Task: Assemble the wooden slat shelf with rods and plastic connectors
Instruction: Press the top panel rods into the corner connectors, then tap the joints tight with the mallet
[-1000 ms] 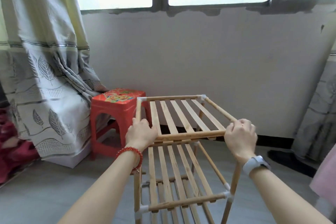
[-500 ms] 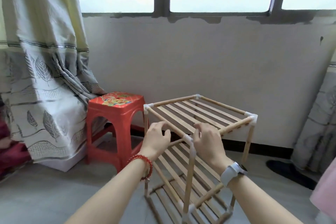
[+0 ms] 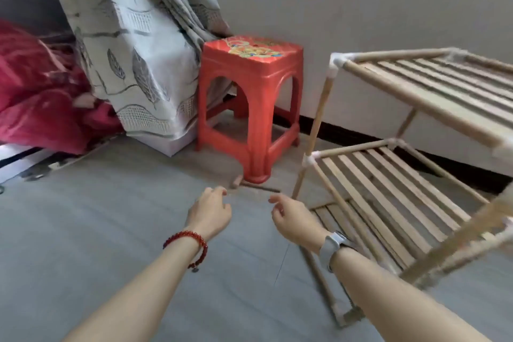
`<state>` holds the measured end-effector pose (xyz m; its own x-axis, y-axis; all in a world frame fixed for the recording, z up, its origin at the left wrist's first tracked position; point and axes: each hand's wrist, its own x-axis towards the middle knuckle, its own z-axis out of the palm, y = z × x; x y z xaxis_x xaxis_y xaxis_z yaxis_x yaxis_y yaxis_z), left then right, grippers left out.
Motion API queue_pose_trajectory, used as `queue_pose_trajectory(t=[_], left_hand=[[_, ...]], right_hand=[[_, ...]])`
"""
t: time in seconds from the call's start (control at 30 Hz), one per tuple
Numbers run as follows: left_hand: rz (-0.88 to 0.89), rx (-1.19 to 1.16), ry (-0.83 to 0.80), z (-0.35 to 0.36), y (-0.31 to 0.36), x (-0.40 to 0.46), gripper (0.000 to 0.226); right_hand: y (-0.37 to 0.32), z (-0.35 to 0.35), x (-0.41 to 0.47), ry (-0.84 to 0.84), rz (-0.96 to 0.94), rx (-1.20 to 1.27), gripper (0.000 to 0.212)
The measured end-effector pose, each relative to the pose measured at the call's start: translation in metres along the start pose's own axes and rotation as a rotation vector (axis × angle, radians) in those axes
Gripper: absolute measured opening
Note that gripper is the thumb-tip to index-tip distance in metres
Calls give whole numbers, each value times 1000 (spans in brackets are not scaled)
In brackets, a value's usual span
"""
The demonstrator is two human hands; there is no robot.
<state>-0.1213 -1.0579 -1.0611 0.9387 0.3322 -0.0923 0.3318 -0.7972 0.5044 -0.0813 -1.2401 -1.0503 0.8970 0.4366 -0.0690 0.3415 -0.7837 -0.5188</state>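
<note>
The shelf (image 3: 402, 153) stood on the floor (image 3: 111, 230) at the right, its tiers of wooden slats framed by rods and joined at the corners by white connectors (image 3: 337, 62). Three slatted levels showed: a top one running off the right edge, a middle one below it, and a bottom one resting on the floor. The near right corner of the frame was blurred.

Both hands hung above the floor, left of the shelf, and touched nothing. The left hand (image 3: 209, 212) had its grip released, fingers loosely curled and pointing far, with a red bead bracelet (image 3: 188, 241) on the wrist. The right hand (image 3: 291, 216) was likewise released, fingers relaxed, close to the shelf's near left upright but apart from it; a pale watch (image 3: 331, 244) sat on that wrist.

On the floor just beyond the hands lay a rod (image 3: 255, 187), one end near the foot of a red stool (image 3: 249, 103). The stool stood against the wall (image 3: 361, 8), between the shelf and a grey leaf-patterned curtain (image 3: 133, 50) that hung down to the floor at the left. Further left, a heap of dark red cloth (image 3: 36, 91) lay low against the curtain.
</note>
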Motion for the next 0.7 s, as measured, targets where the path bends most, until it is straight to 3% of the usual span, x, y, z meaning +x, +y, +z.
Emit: queue_pose_trajectory(t=[0.27, 0.37, 0.5, 0.63, 0.7], left_hand=[[-300, 13, -300, 155, -122, 92, 54], [-272, 144, -323, 197, -144, 109, 64], [-236, 272, -291, 242, -163, 137, 79], [-169, 390, -35, 271, -172, 137, 78], [-159, 408, 12, 278, -177, 136, 75]], right_hand=[[82, 135, 137, -225, 235, -68, 44], [107, 169, 184, -261, 254, -109, 49], [133, 202, 238, -215, 234, -261, 52], [161, 227, 280, -170, 262, -412, 71], [168, 232, 295, -153, 258, -484, 71]])
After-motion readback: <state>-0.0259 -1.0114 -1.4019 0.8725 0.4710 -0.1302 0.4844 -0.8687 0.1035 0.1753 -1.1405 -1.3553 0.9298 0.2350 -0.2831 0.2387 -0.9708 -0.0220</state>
